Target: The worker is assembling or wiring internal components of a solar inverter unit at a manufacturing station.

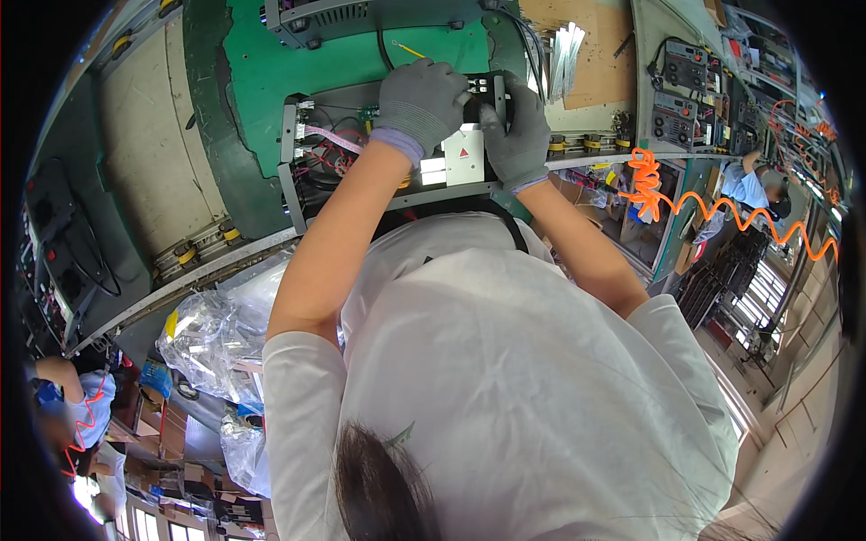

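Two gloved hands, left hand point(420, 99) and right hand point(518, 135), closed on a black module point(483, 90) inside the open chassis point(298, 149) at the green bench's point(271, 72) near edge; seating evenly likely wanted steady two-sided pressure.

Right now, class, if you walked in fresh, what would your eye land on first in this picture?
First, the two grey-gloved hands at top centre: the left hand and right hand rest on an open metal chassis full of coloured wiring, which sits on a green mat. Next, the bright orange coiled hose snaking across the right side. Crumpled clear plastic bags lie at lower left.
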Demonstrator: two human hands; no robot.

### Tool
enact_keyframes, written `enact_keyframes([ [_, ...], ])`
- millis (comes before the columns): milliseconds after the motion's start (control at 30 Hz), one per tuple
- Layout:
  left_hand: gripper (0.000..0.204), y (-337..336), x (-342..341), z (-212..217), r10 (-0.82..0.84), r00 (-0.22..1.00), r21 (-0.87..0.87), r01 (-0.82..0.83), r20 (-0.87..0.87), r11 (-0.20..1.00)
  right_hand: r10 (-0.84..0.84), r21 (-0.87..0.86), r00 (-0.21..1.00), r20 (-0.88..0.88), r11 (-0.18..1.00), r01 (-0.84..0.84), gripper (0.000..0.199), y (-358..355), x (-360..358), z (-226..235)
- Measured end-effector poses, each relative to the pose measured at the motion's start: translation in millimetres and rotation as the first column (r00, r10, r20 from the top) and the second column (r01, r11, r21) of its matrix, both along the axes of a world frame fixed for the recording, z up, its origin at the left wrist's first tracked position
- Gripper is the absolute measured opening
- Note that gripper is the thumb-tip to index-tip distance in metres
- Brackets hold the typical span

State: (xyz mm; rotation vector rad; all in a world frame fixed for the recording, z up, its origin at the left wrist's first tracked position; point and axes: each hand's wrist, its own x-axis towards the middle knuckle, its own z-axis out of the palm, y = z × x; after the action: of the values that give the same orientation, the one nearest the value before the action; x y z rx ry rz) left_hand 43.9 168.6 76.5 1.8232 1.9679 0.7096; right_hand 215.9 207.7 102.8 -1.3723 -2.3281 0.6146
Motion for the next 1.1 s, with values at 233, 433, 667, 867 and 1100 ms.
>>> enact_keyframes([
  [233, 0.016, 11, 11, 0, 0.006, 1.0, -0.098, -0.008, -0.019, 0.995, 0.037, 0.052, 0.999, 0.014, 0.998, -0.038, 0.044, 1, 0, -2],
  [433, 0.018, 11, 3, 16, 0.091, 0.981, -0.249, -0.047, 0.17, 0.967, 0.019, 0.018, 0.999, -0.028, 1.0, -0.018, 0.045, 2, 1, 2],
  [667, 0.025, -11, -54, 23, 0.335, 0.939, -0.234, -0.343, -0.075, 0.91, 0.195, 0.143, 0.973, 0.126, 0.967, -0.212, 0.046, -6, -13, 31],
  [867, 0.034, -6, -63, 7, 0.303, 0.92, -0.53, -0.133, 0.25, 0.838, 0.098, 0.126, 0.95, 0.298, 0.982, -0.141, 0.041, -5, -57, 26],
  [1100, 0.026, -1, -53, 14, 0.413, 0.784, -0.508, -0.147, 0.463, 0.849, 0.127, 0.166, 0.981, 0.146, 0.974, -0.151, 0.023, -10, -26, 30],
])
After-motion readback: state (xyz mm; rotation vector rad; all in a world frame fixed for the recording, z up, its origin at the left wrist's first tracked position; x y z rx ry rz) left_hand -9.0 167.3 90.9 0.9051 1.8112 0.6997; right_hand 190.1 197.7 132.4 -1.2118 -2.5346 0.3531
